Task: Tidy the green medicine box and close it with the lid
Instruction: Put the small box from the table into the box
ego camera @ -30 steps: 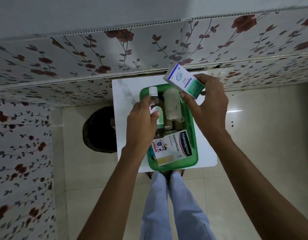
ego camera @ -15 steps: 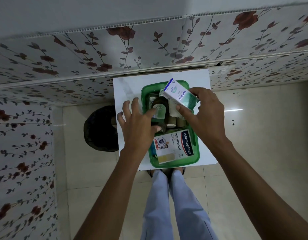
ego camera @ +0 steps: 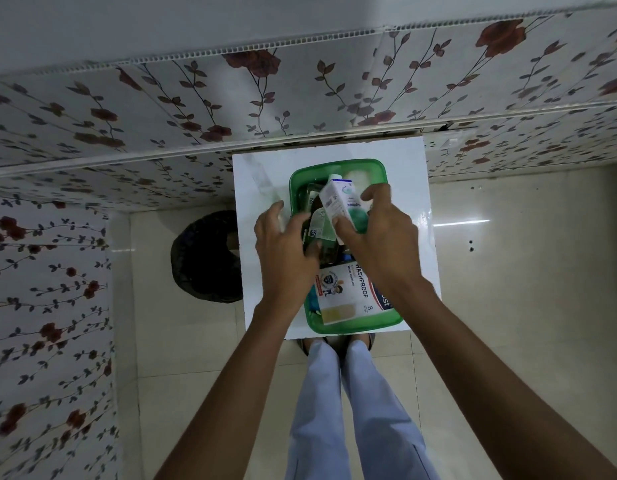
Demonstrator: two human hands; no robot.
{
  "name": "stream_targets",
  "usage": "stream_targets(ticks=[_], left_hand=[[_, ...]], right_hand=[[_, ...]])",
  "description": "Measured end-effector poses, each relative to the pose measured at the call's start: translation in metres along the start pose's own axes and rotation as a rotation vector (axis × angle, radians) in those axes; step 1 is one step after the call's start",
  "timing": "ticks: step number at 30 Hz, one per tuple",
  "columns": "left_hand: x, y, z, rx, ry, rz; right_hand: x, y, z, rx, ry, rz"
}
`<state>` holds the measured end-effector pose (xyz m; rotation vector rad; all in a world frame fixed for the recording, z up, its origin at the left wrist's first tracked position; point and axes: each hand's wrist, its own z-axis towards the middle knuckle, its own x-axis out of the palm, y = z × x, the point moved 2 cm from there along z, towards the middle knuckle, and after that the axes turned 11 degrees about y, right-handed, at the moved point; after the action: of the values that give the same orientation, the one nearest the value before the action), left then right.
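The green medicine box (ego camera: 338, 167) stands open on a small white table (ego camera: 262, 174). My right hand (ego camera: 376, 237) grips a white and green carton (ego camera: 340, 202), tilted down inside the box's middle. My left hand (ego camera: 286, 247) rests over the box's left side, fingers around a dark bottle (ego camera: 317, 230) lying among other items. A white plaster pack (ego camera: 348, 292) marked "WASHPROOF" lies flat at the near end. A pale roll (ego camera: 357, 176) shows at the far end. No lid can be made out.
A dark round bin (ego camera: 206, 254) sits on the tiled floor left of the table. Floral wall panels (ego camera: 300, 98) run behind the table and along the left. My legs (ego camera: 352, 410) stand at the table's near edge.
My right hand has brought the carton from above the box's far rim down into the box. My left hand has laid the bottle down and shifted over the box's left side.
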<state>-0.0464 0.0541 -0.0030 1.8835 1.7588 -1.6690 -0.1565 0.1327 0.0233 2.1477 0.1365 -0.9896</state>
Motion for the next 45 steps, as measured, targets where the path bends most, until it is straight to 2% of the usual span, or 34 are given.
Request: stream_targets(ticks=[3,6,8,15,21,26,29,30,32,34,36,38,40,42,45], left_hand=[[-0.016,0.006,-0.002,0.044,-0.195,-0.242],[-0.024,0.014,0.003,0.004,-0.238,-0.334],[-0.026,0.019,0.007,-0.024,-0.226,-0.380],[-0.015,0.018,0.011,-0.129,-0.080,-0.471],[-0.010,0.019,0.019,-0.237,-0.014,-0.565],[-0.015,0.014,0.023,-0.208,0.013,-0.518],[-0.012,0.010,0.024,-0.200,0.082,-0.422],[-0.012,0.010,0.024,-0.208,0.098,-0.400],[-0.014,0.011,0.024,-0.212,0.133,-0.340],[-0.016,0.012,0.024,-0.191,0.176,-0.286],[-0.018,0.011,0.023,-0.122,0.190,-0.223],[-0.019,0.011,0.021,-0.046,0.166,-0.184],[-0.022,0.016,0.018,-0.019,0.129,-0.206],[-0.032,0.025,0.013,-0.020,0.092,-0.248],[-0.056,0.036,0.005,-0.055,0.021,-0.348]], right_hand=[[0.013,0.016,0.008,-0.024,0.005,0.022],[0.032,0.030,0.011,-0.073,0.078,-0.041],[0.040,0.032,0.010,-0.096,0.096,-0.074],[0.047,0.028,0.013,-0.129,0.005,-0.045],[0.055,0.023,0.014,-0.196,-0.045,-0.164],[0.053,0.015,0.012,-0.266,-0.082,-0.269],[0.031,0.018,0.011,-0.304,0.024,-0.176],[0.020,0.018,0.009,-0.294,0.029,-0.112],[-0.006,0.012,0.001,-0.242,-0.069,0.003],[-0.027,-0.007,-0.005,-0.087,-0.201,0.104],[-0.037,-0.038,-0.006,0.108,-0.264,0.185],[-0.036,-0.068,-0.002,0.269,-0.185,0.213],[-0.026,-0.086,0.003,0.352,-0.003,0.149],[-0.014,-0.090,0.004,0.352,0.137,0.041],[0.008,-0.082,0.007,0.345,0.248,0.035]])
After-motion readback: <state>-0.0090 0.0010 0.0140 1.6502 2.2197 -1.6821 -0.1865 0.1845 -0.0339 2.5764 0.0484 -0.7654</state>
